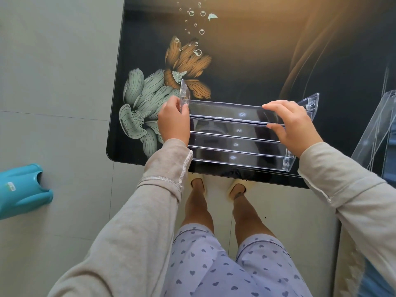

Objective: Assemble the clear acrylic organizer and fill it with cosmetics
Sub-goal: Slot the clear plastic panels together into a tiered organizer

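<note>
Nearest to me, heart-print shorts (225,264) and bare legs fill 6 o'clock. The slippers (198,184) are half hidden under the near edge of the tabletop (257,67). Grey sleeves (150,211) cover both forearms to the wrists. At 9 o'clock a teal object (23,189) lies on the floor (53,82), cut off by the frame edge; I cannot tell what it is.

The organizer (235,133) sits at the tabletop's near edge, centre frame. Its long axis runs from 9 to 3 o'clock, dipping slightly toward 4, and four clear tiers step away toward 12. The left hand (173,123) grips the upright end panel at the 9 o'clock end, its fingers curled round it with their tips hidden behind the acrylic. The right hand (293,127) pinches the farthest tier near the 3 o'clock end, index finger on its far edge and thumb on its near edge. The end panel there leans outward toward 2 o'clock. I find the clear walls hard to trace against the dark glossy surface.

Farther right, at 3 o'clock, a second clear piece (377,129) is cut off by the frame, its shape unclear. Printed flowers (150,93) spread toward 10 o'clock.
</note>
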Motion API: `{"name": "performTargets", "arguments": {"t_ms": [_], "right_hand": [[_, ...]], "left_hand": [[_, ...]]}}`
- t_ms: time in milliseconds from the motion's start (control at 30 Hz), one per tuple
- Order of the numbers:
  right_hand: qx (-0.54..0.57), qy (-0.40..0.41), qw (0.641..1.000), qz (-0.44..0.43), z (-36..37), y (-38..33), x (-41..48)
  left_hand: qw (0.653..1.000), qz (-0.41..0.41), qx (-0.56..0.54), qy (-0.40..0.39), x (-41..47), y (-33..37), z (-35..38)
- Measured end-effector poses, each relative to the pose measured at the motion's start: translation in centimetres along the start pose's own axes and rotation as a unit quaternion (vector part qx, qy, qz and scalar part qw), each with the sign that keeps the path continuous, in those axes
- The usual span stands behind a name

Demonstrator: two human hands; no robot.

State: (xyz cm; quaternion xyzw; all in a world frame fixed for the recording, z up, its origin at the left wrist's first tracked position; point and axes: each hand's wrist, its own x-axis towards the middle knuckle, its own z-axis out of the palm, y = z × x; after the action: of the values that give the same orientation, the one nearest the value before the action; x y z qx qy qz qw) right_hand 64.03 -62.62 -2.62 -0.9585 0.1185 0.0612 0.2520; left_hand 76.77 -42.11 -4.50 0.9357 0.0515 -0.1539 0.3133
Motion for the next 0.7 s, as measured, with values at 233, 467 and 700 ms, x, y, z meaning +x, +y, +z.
{"name": "performTargets", "arguments": {"t_ms": [233,467,700], "right_hand": [[0.003,0.030,1.000,0.002,-0.3,0.1,-1.0],[0.207,0.244,0.913,0.252,-1.2,1.4,-4.7],[0.352,0.069,0.847,0.393,-3.4,4.0,-2.4]], "left_hand": [[1.000,0.018,0.011,-0.001,-0.7,0.4,0.4],[0.942,0.310,0.082,0.103,-4.6,2.3,1.9],[0.890,0.413,0.120,-0.153,-7.9,8.3,7.8]]}}
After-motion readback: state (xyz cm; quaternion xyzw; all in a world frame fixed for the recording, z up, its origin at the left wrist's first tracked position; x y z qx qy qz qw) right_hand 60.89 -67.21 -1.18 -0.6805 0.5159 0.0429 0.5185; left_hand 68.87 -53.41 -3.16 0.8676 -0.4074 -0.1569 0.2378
